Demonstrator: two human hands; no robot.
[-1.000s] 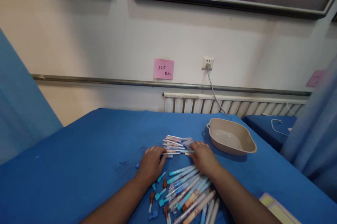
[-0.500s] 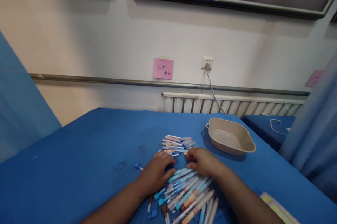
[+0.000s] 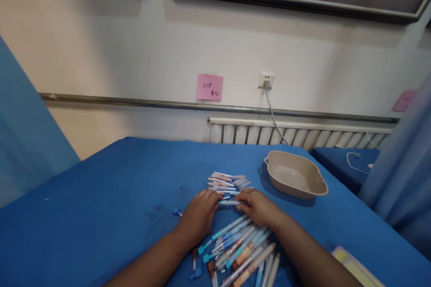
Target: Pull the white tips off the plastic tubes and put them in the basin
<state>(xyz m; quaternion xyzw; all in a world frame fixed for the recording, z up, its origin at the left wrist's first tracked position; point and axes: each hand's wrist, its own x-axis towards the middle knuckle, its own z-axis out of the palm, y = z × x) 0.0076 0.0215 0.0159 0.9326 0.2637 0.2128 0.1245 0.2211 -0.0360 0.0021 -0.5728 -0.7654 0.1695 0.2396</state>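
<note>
Between my two hands lies a light blue pen (image 3: 229,203), one end in the fingers of my left hand (image 3: 201,209) and the other in those of my right hand (image 3: 258,206). Both hands are closed at its ends. Just beyond them is a small stack of pale pens (image 3: 222,182), laid side by side. Nearer to me, below my hands, spreads a loose pile of pens (image 3: 244,244) in blue, white, orange and brown. Several have square blue or brown ends, such as the blue-ended one (image 3: 195,273) at the pile's left.
A beige plastic basin (image 3: 296,174) stands at the back right of the blue-covered table (image 3: 111,215). A yellow item (image 3: 353,265) lies at the right front edge. One blue-tipped piece (image 3: 177,211) rests left of my left hand. Blue curtains (image 3: 400,152) hang at the sides.
A light blue pen has come off the near pile and is now held between both hands, close to the far stack. My left hand has closed on its end.
</note>
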